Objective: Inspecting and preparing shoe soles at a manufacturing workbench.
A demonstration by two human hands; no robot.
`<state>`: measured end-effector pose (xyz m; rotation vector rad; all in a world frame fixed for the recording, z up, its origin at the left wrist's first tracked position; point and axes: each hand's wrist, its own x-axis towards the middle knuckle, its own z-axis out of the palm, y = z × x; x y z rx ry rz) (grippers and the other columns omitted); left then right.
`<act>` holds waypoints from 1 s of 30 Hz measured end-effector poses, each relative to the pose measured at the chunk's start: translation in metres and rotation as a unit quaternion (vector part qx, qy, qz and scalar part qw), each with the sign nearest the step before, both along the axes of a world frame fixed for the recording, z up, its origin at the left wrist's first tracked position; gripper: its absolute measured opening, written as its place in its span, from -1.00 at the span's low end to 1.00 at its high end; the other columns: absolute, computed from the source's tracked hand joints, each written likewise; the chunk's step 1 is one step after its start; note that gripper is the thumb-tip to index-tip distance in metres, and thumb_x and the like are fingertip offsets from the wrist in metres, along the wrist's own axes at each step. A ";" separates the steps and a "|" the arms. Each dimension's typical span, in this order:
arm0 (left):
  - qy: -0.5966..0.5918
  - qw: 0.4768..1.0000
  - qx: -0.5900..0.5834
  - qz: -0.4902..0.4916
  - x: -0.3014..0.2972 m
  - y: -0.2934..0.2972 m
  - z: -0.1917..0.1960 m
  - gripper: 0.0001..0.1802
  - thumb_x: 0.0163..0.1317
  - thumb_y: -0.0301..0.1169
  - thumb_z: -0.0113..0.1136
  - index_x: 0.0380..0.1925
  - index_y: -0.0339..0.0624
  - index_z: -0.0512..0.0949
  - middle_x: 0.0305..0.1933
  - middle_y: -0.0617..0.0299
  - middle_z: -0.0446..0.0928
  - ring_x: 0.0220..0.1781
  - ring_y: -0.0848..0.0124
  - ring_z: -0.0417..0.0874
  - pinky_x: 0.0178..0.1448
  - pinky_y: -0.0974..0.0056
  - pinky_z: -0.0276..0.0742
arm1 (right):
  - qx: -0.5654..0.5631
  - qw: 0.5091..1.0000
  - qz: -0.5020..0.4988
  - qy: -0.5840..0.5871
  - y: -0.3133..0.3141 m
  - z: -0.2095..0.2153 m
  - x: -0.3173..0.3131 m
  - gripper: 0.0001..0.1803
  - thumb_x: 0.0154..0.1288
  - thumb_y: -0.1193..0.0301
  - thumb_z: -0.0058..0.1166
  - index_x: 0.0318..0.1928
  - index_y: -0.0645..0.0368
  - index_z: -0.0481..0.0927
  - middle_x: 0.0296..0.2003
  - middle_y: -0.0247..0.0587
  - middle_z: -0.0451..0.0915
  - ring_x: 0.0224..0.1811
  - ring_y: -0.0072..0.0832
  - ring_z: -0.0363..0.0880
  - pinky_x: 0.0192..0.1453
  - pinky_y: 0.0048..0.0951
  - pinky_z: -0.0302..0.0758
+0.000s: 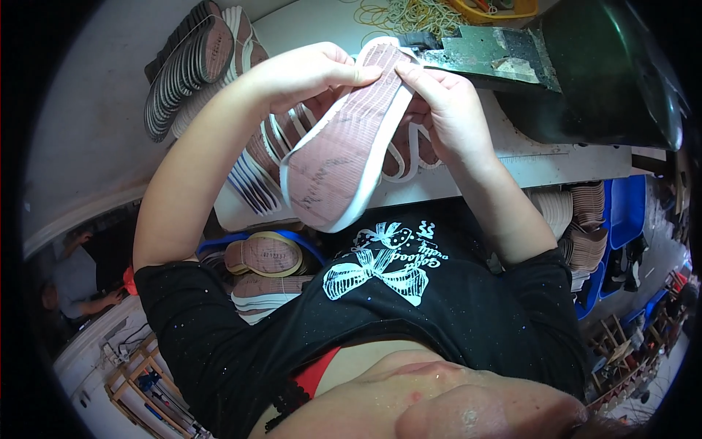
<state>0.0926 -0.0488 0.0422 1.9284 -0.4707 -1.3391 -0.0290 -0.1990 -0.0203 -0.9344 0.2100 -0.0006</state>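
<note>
Both of my hands are closed on one shoe sole (336, 157), which has a brownish-pink ribbed face, dark scribbled marks and a thick white rim. My left hand (314, 73) pinches its left edge near the narrow end, thumb on top. Opposite it, my right hand (450, 106) grips the right edge, also with the thumb on the upper face. The narrow end lies up against the green metal arm of a machine (490, 55); whether they touch is hard to see. The wide end tilts down toward my body. Fingers under the sole are mostly hidden.
Tied stacks of dark-edged soles (186, 80) stand at the table's far left. More white-rimmed soles (267, 161) lie under my forearms. Rubber bands (413, 18) and a yellow tray (504, 11) sit at the back. Blue crates (625, 212) are right. Another person (80, 271) is lower left.
</note>
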 end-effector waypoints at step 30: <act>-0.025 0.979 -0.175 0.101 0.016 -0.006 -0.026 -0.46 -0.01 -0.27 0.39 -0.08 -0.41 0.48 -0.16 0.12 0.56 -0.11 0.44 0.57 0.04 0.37 0.46 | -0.054 0.998 -0.035 -0.007 0.008 -0.012 -0.007 -0.72 0.26 0.30 0.13 -0.39 0.32 0.62 -0.44 -0.31 0.60 -0.45 -0.70 0.48 -0.34 -0.64 0.42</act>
